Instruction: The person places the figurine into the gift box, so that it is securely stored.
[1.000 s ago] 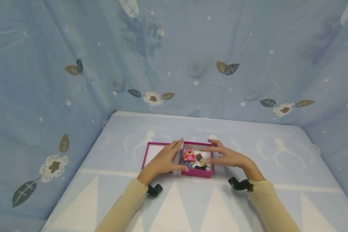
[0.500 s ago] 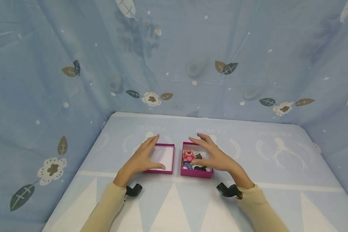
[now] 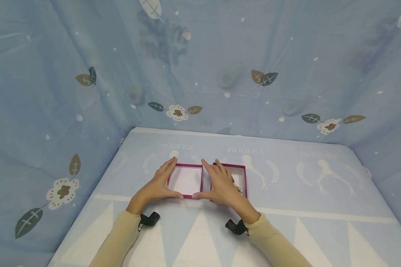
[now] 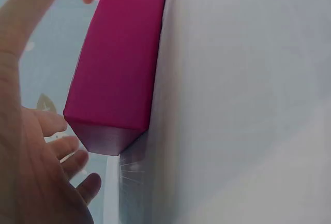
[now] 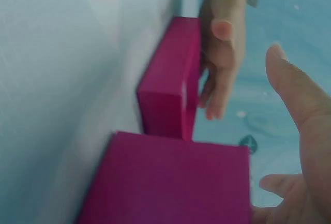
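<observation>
A shallow box lid (image 3: 202, 181), white inside with a magenta rim, lies with its inside up on the table. My left hand (image 3: 156, 186) is at its left side, thumb near the front edge, fingers spread. In the left wrist view those fingers extend beside the magenta lid (image 4: 116, 58) without curling around it. My right hand (image 3: 220, 185) hovers over the left part of a matching box (image 3: 245, 181), fingertips toward the lid's right edge. Small toys (image 3: 238, 189) show in the box; the rest are hidden by this hand. In the right wrist view the box (image 5: 170, 182) stands closest.
The table (image 3: 320, 193) has a pale blue and white patterned cloth. Patterned blue fabric (image 3: 200, 74) hangs behind it and at both sides. Dark wrist devices (image 3: 235, 227) sit below the hands.
Both hands have moved left. My left hand went from between lid and box to the lid's left side; my right hand went from the box's right side to its left part.
</observation>
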Demonstrator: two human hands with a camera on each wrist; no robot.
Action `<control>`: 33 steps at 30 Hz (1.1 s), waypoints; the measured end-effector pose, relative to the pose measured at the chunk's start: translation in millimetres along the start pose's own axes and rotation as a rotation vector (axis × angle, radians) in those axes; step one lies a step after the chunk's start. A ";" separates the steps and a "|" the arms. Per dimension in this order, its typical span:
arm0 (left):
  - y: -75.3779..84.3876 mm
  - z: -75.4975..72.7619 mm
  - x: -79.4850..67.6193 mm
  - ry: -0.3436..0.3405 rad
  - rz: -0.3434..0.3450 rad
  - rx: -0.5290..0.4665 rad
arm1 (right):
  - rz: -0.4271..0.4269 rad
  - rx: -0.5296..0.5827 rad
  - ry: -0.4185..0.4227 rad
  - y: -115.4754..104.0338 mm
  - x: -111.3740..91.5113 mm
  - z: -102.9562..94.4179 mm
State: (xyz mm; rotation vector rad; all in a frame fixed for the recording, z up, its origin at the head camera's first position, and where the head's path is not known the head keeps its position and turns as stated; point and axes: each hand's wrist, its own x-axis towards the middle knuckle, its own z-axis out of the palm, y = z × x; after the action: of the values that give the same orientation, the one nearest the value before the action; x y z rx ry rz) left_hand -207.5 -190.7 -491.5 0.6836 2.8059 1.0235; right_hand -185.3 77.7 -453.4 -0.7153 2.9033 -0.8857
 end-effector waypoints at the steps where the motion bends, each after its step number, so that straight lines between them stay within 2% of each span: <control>1: -2.4 0.1 0.0 0.001 -0.001 0.003 | -0.003 -0.033 0.004 -0.8 0.6 3.4; 7: -19.3 1.0 -0.9 0.005 0.008 0.013 | -0.006 -0.159 0.006 -2.7 1.0 15.9; 11: -26.5 0.7 -2.8 -0.018 -0.029 0.005 | -0.031 -0.219 0.004 -3.9 0.9 20.7; 17: -27.8 0.5 -4.8 -0.036 -0.077 -0.010 | -0.036 -0.288 -0.014 -6.7 -0.1 23.7; 33: -23.2 5.0 -2.9 -0.015 -0.131 0.026 | -0.033 -0.244 0.019 -5.0 -1.7 24.3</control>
State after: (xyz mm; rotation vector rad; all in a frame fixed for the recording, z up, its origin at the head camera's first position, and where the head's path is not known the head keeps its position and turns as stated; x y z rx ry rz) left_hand -212.6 -204.7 -510.2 0.4996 2.8125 0.9571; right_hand -177.9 62.0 -471.2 -0.7740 3.0580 -0.5471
